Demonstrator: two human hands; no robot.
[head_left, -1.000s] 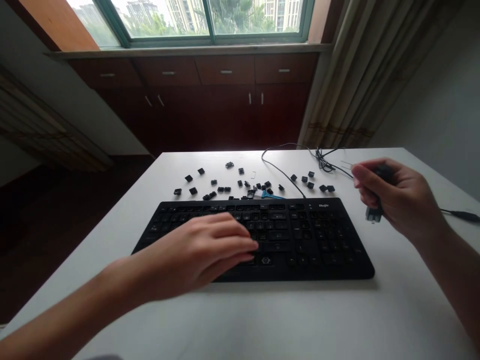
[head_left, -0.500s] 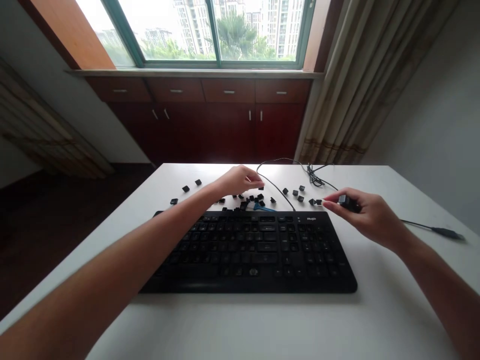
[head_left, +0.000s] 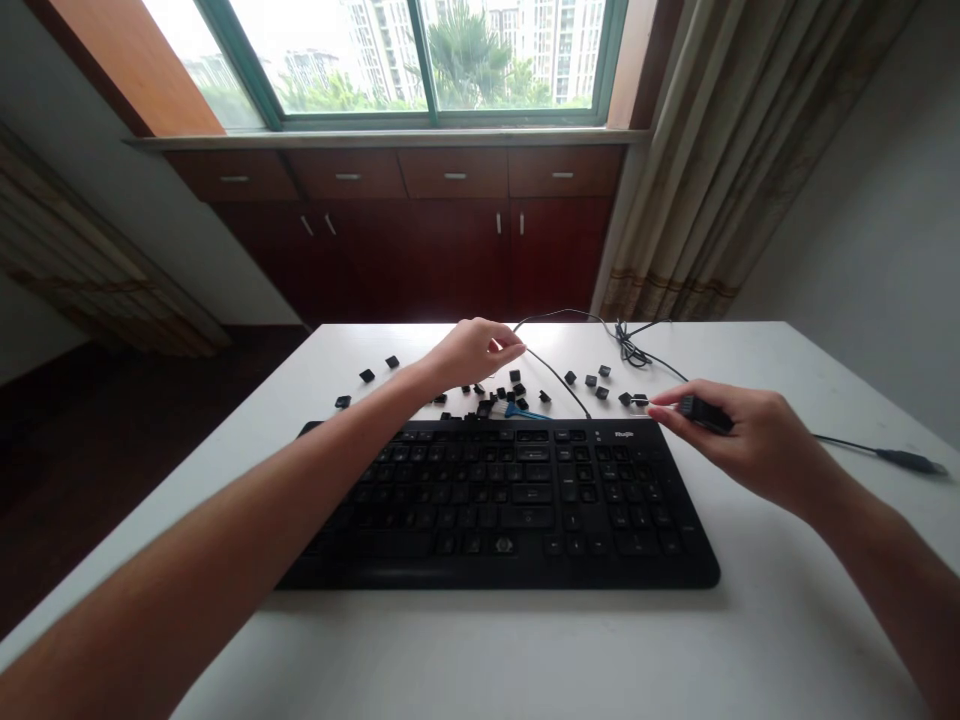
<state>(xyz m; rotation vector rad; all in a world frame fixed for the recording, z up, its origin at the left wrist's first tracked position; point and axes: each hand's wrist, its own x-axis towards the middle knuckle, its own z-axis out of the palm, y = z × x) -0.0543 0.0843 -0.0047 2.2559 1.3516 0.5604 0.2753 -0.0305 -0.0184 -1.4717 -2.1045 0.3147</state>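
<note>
Over the far side of the table my left hand (head_left: 480, 352) hovers, thumb and fingertips together, with nothing visible between them. A loose black keycap (head_left: 515, 376) lies on the table just below those fingertips. My right hand (head_left: 739, 432) is closed around the black handle of a keycap puller (head_left: 703, 413), whose thin wire ends point left. Close to the wire tips are small black keycaps (head_left: 625, 399); whether the wires touch one, I cannot tell. Between my arms lies a black keyboard (head_left: 517, 515), with some key positions looking bare. My left forearm hides its upper left part.
Several keycaps (head_left: 591, 380) lie scattered behind the keyboard. A blue-handled brush (head_left: 525, 411) rests among them. The keyboard cable (head_left: 634, 350) is bunched at the back right, its plug (head_left: 911, 461) near the right edge of the white table (head_left: 480, 650).
My left hand has lifted slightly away from the keycap, which now lies apart from its fingertips. My right hand keeps the puller, its handle turned a little. The view has shifted slightly.
</note>
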